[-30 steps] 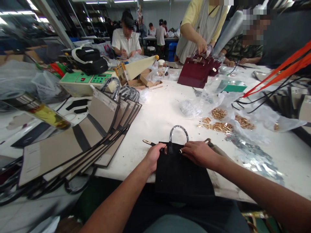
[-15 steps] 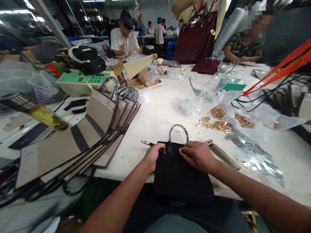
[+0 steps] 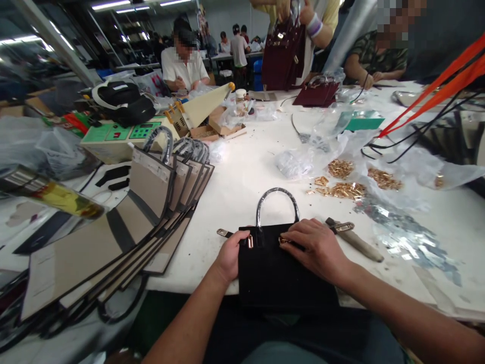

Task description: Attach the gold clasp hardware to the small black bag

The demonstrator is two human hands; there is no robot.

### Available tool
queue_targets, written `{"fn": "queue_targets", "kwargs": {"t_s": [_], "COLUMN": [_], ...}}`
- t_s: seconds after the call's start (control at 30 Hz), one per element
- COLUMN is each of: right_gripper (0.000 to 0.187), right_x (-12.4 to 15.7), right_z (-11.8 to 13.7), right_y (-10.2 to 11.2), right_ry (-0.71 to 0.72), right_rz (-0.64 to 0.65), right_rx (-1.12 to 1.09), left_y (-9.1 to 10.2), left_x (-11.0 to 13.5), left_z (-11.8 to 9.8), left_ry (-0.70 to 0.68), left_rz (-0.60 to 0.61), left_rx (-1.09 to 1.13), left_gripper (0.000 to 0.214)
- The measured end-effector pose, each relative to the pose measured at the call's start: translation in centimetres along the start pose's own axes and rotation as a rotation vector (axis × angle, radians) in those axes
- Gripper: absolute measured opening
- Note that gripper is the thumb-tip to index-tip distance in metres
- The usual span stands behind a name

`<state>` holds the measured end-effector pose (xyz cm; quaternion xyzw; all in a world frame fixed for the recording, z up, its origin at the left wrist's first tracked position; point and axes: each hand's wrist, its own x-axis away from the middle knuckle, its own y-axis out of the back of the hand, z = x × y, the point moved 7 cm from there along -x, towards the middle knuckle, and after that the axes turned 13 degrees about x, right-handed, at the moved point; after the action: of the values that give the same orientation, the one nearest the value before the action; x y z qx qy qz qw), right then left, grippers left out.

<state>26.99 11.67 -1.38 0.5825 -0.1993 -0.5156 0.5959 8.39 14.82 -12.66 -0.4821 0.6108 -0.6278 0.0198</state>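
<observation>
A small black handbag (image 3: pixel 282 275) lies flat at the table's near edge, its plastic-wrapped handle (image 3: pixel 277 202) pointing away from me. My left hand (image 3: pixel 229 254) grips the bag's upper left corner, thumb by a gold fitting (image 3: pixel 250 241). My right hand (image 3: pixel 317 246) lies on the bag's upper right, fingertips pinched at another gold fitting (image 3: pixel 282 240). A strap end with a metal tab (image 3: pixel 223 233) sticks out to the left. Another strap with a buckle (image 3: pixel 343 227) runs out to the right.
A fanned stack of flat bag panels (image 3: pixel 113 237) lies at the left. Gold hardware pieces (image 3: pixel 343 189) and clear plastic bags (image 3: pixel 409 242) lie at the right. A green machine (image 3: pixel 121 136) stands at the back left. Across the table a person lifts a maroon handbag (image 3: pixel 282 55); others sit beyond.
The view has shifted slightly and the bag sits a bit closer. My hands stay on its top edge. The person across has lifted the maroon bag off the table.
</observation>
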Motion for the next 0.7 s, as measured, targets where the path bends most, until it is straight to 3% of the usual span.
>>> {"fn": "queue_targets", "kwargs": {"t_s": [0.5,0.7], "right_gripper": [0.016,0.019], "right_x": [-1.3,-1.2], "right_z": [0.5,0.8], "right_y": [-1.5,-1.9], "right_ry": [0.045,0.152], "right_rz": [0.062,0.137], "right_rx": [0.143,0.145], "left_y": [-0.9,-0.7], "left_x": [-0.2,-0.2], "left_z": [0.2,0.5], "left_ry": [0.071,0.071], "left_rz": [-0.012,-0.020], "left_rx": [0.002,0.016], "left_gripper": [0.032,0.031]}}
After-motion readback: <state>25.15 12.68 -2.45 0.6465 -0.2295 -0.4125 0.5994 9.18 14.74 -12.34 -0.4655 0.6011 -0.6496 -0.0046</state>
